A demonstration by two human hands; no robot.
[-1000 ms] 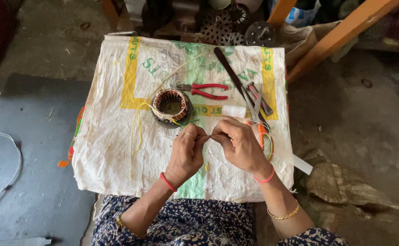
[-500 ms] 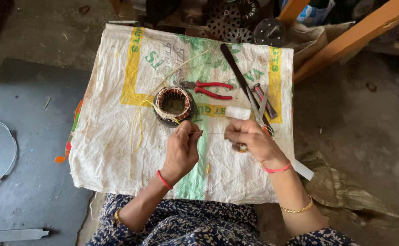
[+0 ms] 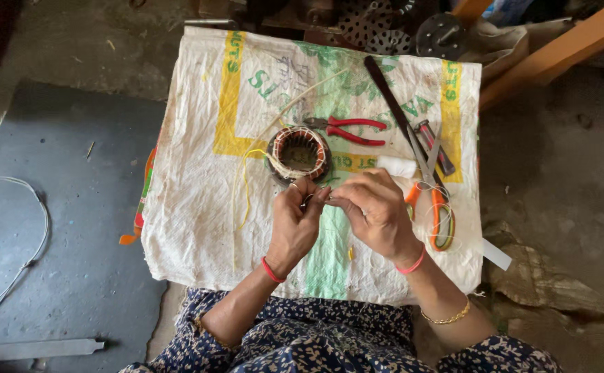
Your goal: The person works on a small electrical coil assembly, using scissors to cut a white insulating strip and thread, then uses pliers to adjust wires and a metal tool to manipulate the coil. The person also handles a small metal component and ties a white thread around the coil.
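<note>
Since half a second ago, both hands are found drawn together again. Left hand (image 3: 295,224) and right hand (image 3: 374,214) fingers are pinched narrow on fine wire (image 3: 319,200), just below the wound coil (image 3: 299,153) on the sack-covered surface (image 3: 198,207).

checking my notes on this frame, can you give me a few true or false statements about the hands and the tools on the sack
1. The left hand and right hand meet fingertip to fingertip over the woven sack. True.
2. The red-handled pliers are in the right hand. False: they lie on the sack, untouched.
3. The wound coil ring lies just beyond the hands. True.
4. The orange-handled scissors lie left of the left hand. False: they lie beside the right hand.
</note>
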